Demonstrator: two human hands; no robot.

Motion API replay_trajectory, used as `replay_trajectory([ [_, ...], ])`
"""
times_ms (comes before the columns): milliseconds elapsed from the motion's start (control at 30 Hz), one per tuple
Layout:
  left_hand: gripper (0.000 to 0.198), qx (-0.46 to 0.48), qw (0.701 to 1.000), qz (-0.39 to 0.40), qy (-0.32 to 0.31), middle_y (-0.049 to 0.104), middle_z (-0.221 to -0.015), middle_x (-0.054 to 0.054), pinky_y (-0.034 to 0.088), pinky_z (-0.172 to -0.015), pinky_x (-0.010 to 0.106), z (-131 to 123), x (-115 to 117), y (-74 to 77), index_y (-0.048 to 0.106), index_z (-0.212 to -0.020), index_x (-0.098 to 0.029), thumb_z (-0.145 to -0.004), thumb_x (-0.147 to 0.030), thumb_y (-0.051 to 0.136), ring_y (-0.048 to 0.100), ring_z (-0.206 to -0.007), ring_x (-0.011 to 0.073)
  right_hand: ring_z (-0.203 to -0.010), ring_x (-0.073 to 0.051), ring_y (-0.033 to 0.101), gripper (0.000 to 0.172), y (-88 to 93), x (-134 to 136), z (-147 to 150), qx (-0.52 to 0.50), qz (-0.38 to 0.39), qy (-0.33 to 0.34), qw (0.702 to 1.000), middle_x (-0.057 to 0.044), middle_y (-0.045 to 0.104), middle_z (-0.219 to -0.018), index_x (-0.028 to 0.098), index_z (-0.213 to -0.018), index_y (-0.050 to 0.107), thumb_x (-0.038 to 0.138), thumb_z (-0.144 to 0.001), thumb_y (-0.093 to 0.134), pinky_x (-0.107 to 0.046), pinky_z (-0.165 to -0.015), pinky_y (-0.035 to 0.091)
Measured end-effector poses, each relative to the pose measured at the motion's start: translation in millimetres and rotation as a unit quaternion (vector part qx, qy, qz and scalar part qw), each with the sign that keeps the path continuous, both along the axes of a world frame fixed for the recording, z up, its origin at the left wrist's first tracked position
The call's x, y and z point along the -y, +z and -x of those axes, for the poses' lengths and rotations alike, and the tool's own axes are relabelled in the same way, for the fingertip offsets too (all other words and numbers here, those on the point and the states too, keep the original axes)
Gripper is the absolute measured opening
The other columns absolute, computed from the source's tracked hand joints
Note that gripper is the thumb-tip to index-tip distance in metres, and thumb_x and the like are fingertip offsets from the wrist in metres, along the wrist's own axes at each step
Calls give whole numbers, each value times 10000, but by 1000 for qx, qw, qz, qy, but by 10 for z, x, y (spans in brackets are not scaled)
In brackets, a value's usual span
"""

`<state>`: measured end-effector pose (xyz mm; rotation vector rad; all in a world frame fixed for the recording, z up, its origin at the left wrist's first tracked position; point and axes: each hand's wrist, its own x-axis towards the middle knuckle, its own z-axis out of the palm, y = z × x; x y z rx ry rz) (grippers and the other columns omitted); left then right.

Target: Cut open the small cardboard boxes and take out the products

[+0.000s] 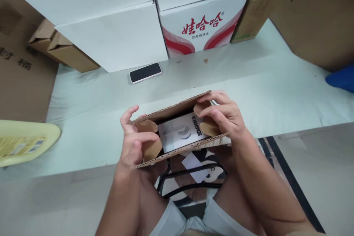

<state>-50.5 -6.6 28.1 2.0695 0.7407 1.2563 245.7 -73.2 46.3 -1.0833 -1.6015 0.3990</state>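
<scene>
An opened cardboard box (182, 107) is held between my two hands at the table's near edge, its top facing me. Inside it lies a white printed product box (177, 133) with dark lettering and a picture on its face. My left hand (132, 140) grips the left end, a finger pressing on the small end flaps (151, 149) there. At the right end my right hand (225, 114) is wrapped round the box, with fingers on the flaps (209, 127). The underside of the cardboard box is hidden.
A phone (145, 72) lies on the pale table covering (273, 92) beyond the box. White cartons (116, 37), one with red lettering (204, 25), stand stacked at the back. Brown cartons (309, 18) flank both sides. A yellow bottle (27, 142) lies at left; a blue object (341, 79) is at right.
</scene>
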Motion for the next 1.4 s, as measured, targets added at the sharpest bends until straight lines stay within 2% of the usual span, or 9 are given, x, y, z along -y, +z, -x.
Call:
replay_trajectory([
  [267, 598, 98, 995, -21, 10, 497, -1436, -29, 570, -1014, 434, -9, -39, 16, 613, -511, -224, -983, -559, 463, 469, -1356, 280, -1050, -245, 624, 561, 9, 49, 68, -33, -14, -29, 999, -69, 664, -1069, 242, -674, 727, 502, -1048, 400, -479, -972, 498],
  [500, 573, 29, 999, -42, -4, 498, -1363, 51, 569, -881, 424, 50, -14, 84, 590, -525, -204, -973, -554, 518, 544, -1242, 282, -973, -228, 677, 87, 225, 238, -126, 42, 5, -126, 991, -44, 693, -999, 279, -843, 733, 219, -881, 683, -409, -864, 560],
  [667, 612, 5, 999, -40, 5, 511, -1304, 104, 565, -928, 461, 10, 59, 104, 614, -565, -198, -1008, -577, 429, 577, -1173, 280, -865, -189, 714, 222, 802, 430, -68, 176, 21, -69, 982, -6, 738, -910, 293, -870, 720, 99, -867, 612, -324, -750, 556],
  [767, 573, -5, 998, -57, -5, 519, -1276, 135, 572, -922, 458, -19, 96, 85, 643, -606, -193, -1023, -492, 388, 587, -1119, 274, -687, -154, 682, 215, 1259, 344, 288, 218, 142, -4, 966, 7, 739, -816, 272, -855, 720, 174, -918, 539, -282, -594, 502],
  [867, 487, -6, 998, -55, -22, 523, -1288, 151, 574, -919, 461, -36, 130, 57, 650, -632, -185, -998, -406, 416, 600, -1076, 269, -651, -183, 659, 270, 1413, 43, 725, 381, 361, 27, 851, -16, 744, -785, 242, -872, 736, 259, -935, 474, -307, -572, 462],
  [1000, 409, 25, 998, -57, -18, 515, -1339, 145, 567, -926, 445, -52, 178, -3, 619, -631, -180, -970, -344, 460, 600, -1086, 260, -1109, -372, 699, 391, 1145, -340, 1006, 583, 499, -15, 641, -174, 758, -1174, 162, -1099, 766, 394, -951, 489, -422, -852, 526],
  [1100, 352, 19, 997, -68, -21, 468, -1421, 147, 513, -1056, 458, -59, 209, -41, 630, -683, -183, -968, -303, 461, 537, -1279, 291, -1246, -404, 644, 501, 970, -415, 1000, 610, 541, -19, 578, -239, 704, -1294, 90, -1177, 754, 448, -975, 468, -454, -1001, 500],
  [1200, 320, 5, 998, -60, -28, 405, -1485, 162, 463, -1132, 458, -48, 229, -55, 642, -740, -182, -971, -281, 444, 462, -1395, 302, -1261, -369, 633, 484, 940, -383, 965, 543, 584, -33, 602, -197, 699, -1325, 111, -1190, 738, 466, -975, 488, -445, -1070, 476],
  [1400, 282, 8, 999, -28, -34, 377, -1539, 160, 427, -1172, 484, -18, 237, -61, 645, -763, -179, -960, -274, 466, 458, -1412, 325, -1084, -236, 704, 360, 948, -313, 890, 210, 595, -94, 770, -101, 739, -1255, 180, -1151, 730, 416, -923, 581, -341, -922, 592],
])
